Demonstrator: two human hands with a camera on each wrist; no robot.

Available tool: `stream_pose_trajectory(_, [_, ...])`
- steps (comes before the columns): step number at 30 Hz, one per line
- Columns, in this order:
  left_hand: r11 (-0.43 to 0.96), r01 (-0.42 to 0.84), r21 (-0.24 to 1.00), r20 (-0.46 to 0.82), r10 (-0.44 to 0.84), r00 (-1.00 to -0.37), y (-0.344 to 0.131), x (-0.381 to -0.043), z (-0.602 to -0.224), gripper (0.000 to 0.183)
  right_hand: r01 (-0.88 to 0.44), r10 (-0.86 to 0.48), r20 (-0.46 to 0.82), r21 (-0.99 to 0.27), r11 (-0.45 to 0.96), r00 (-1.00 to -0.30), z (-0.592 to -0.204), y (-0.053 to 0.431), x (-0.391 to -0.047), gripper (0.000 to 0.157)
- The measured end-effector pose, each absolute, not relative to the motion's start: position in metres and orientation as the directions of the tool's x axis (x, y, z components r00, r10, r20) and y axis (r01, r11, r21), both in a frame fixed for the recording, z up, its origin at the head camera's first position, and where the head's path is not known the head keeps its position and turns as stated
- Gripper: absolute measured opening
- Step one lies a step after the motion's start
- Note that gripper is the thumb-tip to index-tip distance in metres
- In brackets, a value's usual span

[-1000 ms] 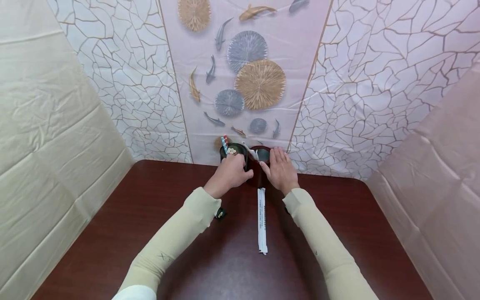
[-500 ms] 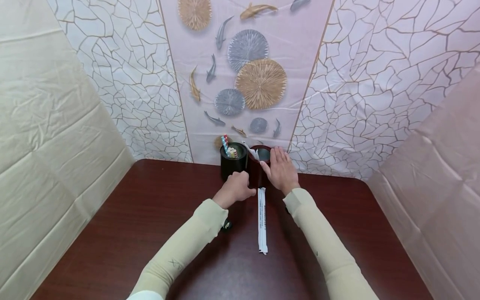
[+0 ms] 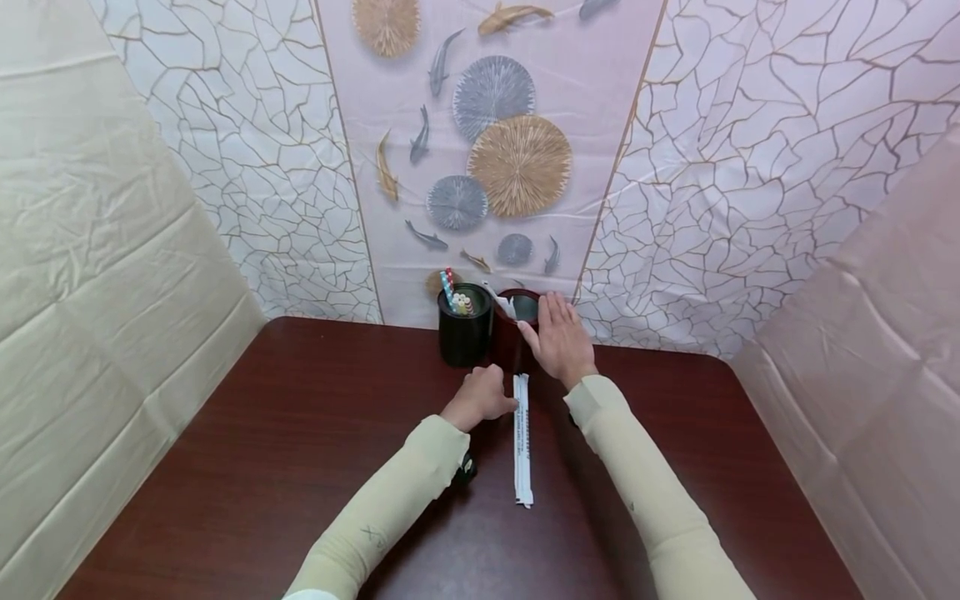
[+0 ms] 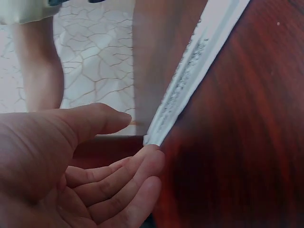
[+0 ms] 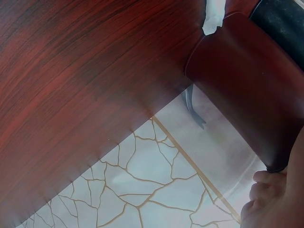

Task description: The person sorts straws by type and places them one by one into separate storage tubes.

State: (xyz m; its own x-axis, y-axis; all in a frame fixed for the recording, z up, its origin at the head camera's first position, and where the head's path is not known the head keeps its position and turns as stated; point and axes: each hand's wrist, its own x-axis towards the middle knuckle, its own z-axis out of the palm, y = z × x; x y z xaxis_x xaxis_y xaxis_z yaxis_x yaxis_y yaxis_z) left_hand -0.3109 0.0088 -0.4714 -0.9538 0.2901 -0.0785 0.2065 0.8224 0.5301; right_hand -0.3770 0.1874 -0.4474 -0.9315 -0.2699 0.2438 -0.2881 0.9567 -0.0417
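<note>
My left hand point(image 3: 483, 396) is just left of a long, narrow white paper packet point(image 3: 522, 450) with printing along it, lying on the table. In the left wrist view its fingers point(image 4: 147, 164) are loosely bent by the packet's end, with the thumb apart; whether they touch cannot be told. My right hand point(image 3: 566, 342) rests against the right side of a dark red cup point(image 3: 507, 346), fingers straight and thumb spread towards its front. A white paper piece point(image 3: 504, 304) pokes out of that cup. Beside it stands a black cup point(image 3: 465, 342) holding several patterned paper straws point(image 3: 448, 283).
Both cups stand side by side at the back edge of the dark red wooden table point(image 3: 300, 433). Right behind hangs a patterned cloth point(image 3: 450, 125) with fish and round motifs. Pale fabric walls point(image 3: 112, 292) flank the table.
My left hand has left the black cup's rim and moved towards me, down beside the white packet. The right hand has stayed at the red cup.
</note>
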Motion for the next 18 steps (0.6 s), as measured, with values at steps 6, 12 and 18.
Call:
stream_pose_trajectory(6, [0.822,0.169,0.544,-0.109,0.269,-0.957,0.015,-0.31,-0.48,0.026,-0.289,-0.27,0.242,-0.047,0.956,-0.932,-0.447,0.187,-0.376,0.078])
stream_pose_trajectory(12, [0.832,0.106,0.545,-0.158,0.227,-0.961,0.019,-0.311,-0.486,0.028,-0.288,-0.269,0.226,-0.051,0.956,-0.936,-0.448,0.186,-0.375,0.079])
stream_pose_trajectory(18, [0.839,0.078,0.538,-0.178,0.204,-0.963,0.024,-0.313,-0.487,0.03,-0.285,-0.269,0.234,-0.041,0.957,-0.934,-0.447,0.187,-0.377,0.08])
